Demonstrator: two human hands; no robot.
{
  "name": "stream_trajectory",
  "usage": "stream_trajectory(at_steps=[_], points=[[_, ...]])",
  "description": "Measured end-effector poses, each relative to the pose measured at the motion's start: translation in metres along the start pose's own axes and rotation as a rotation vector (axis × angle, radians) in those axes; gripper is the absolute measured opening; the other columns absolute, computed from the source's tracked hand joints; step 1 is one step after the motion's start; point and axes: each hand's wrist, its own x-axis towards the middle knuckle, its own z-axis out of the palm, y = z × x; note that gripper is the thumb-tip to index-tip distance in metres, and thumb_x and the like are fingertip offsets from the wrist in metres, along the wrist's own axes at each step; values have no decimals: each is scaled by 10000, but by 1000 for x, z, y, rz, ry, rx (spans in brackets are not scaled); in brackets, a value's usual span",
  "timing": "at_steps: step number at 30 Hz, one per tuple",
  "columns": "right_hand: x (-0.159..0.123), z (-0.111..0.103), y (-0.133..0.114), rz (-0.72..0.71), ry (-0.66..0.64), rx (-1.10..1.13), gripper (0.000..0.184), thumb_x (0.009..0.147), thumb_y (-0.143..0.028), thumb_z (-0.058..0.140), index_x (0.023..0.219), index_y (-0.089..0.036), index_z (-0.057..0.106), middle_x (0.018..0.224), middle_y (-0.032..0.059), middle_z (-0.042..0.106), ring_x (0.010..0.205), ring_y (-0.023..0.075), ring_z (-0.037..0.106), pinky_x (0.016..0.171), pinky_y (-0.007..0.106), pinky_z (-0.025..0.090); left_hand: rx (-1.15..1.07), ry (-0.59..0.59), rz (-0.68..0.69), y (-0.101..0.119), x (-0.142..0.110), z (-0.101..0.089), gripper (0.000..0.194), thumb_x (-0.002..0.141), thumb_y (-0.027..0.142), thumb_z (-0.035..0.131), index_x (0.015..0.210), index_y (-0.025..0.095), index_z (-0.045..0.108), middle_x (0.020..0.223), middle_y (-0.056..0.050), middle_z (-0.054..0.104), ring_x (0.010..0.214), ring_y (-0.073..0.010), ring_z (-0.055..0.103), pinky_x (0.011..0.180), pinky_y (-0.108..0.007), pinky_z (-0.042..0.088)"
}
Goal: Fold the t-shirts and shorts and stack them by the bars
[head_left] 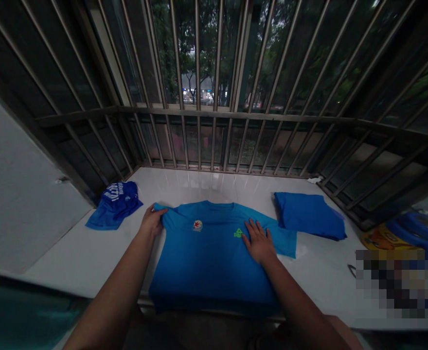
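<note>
A blue T-shirt [206, 257] lies spread front-up on the white ledge [71, 257], with a small round badge and a green logo on its chest. My left hand [151, 221] is closed on the shirt's left sleeve end. My right hand [259, 240] lies flat, fingers spread, on the right shoulder area beside the green logo. The shirt's hem hangs slightly over the near edge.
A crumpled dark blue garment [115, 204] with white lettering sits at the far left. A folded blue garment [309, 214] lies at the right. Metal window bars [214, 141] close off the back and sides. Blue and yellow items [400, 233] lie far right.
</note>
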Motion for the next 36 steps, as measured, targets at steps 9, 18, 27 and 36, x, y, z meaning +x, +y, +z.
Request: stream_trajectory(at_steps=[9, 18, 27, 36], points=[[1, 3, 2, 0, 5, 6, 692, 1144, -596, 274, 1759, -280, 310, 1850, 44, 221, 1722, 292, 151, 1365, 641, 96, 891, -653, 826, -46, -82, -73, 665, 800, 45, 609, 1395, 315, 730, 1245, -81, 754, 1205, -284, 678, 1084, -456, 551], [0, -6, -1, 5, 44, -74, 637, 1145, -509, 355, 1726, -252, 386, 1835, 73, 279, 1706, 337, 199, 1338, 705, 143, 979, -430, 764, -68, -40, -87, 596, 806, 294, 751, 1399, 241, 730, 1286, -109, 779, 1182, -328, 715, 1055, -472, 558], [-49, 8, -163, -509, 109, 155, 790, 954, -633, 765, 1614, -267, 530, 1523, 188, 640, 1314, 400, 637, 1108, 592, 519, 976, -414, 763, -60, -56, -78, 474, 816, 284, 727, 1286, 262, 778, 1267, -104, 766, 1204, -334, 696, 1059, -460, 532], [-29, 16, -195, -495, 152, 283, 215, 1056, -160, 621, 1221, -242, 732, 1271, 110, 740, 1169, 270, 719, 1045, 418, 588, 1034, -423, 763, -62, -56, -78, 574, 859, 277, 772, 1430, 272, 712, 1347, -120, 759, 1249, -355, 681, 1083, -498, 506]])
